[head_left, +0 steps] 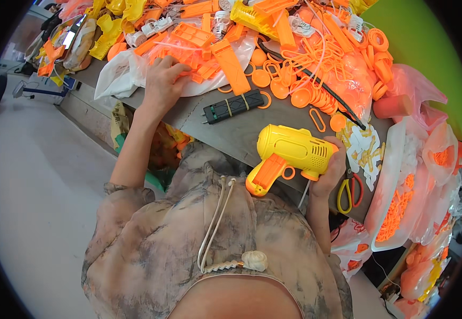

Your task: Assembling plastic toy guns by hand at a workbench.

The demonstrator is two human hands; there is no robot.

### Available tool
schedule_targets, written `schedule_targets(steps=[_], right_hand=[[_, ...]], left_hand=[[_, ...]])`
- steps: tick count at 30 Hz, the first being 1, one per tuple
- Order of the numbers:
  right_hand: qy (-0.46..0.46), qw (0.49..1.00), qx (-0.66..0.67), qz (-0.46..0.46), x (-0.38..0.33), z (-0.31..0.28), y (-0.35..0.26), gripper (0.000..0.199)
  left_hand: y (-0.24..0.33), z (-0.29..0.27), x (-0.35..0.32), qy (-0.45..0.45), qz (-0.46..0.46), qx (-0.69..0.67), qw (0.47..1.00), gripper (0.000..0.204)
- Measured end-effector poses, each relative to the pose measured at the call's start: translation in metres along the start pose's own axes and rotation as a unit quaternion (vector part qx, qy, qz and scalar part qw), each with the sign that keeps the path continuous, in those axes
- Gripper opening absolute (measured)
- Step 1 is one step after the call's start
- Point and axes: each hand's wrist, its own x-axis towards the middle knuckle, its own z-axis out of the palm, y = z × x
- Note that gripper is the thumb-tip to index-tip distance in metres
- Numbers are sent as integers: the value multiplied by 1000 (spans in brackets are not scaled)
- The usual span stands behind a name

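Note:
My right hand [331, 173] grips a yellow toy gun [293, 150] by its rounded front end. The gun lies on its side above the table's near edge, with an orange panel [269, 171] in its handle and an orange ring-shaped trigger [288, 173]. My left hand [165, 85] reaches onto a pile of orange plastic parts [193, 69] lying on a white bag [119, 74]. Its fingers are spread and touch the parts, and some fingertips are hidden. Between the hands lies a dark green block [233, 106] with bands around it.
Orange caps, rings and clips [308, 95] heap across the table's far side, beside yellow shell halves [252, 20]. Scissors [349, 194] with yellow and red handles lie by my right hand. White pieces [365, 151] and a clear tub [382, 223] of small orange parts stand right.

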Motion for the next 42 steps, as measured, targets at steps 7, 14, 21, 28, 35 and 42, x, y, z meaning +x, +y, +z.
schedule_targets(steps=[7,14,21,28,35,42], right_hand=[[-1,1000,-3,2,-3,-2,4,43],[-7,1000,2,10,1,0,5,39],[-53,997,-38,-40,8,-3,-4,40],[-210,965,-60,-143,30,26,-48,42],[-198,974,-71,-85,24,17,-45,42],[-201,973,-48,-98,25,14,-47,40]], left_hand=[[-20,5,6,-15,61,-29,998,15],[-20,1,3,-1,112,3,994,13],[46,-31,-2,-14,-10,-94,995,12],[128,-4,-3,-115,35,-329,937,9],[141,0,-14,-144,-2,-355,924,6],[139,1,-19,-197,-80,-469,857,18]])
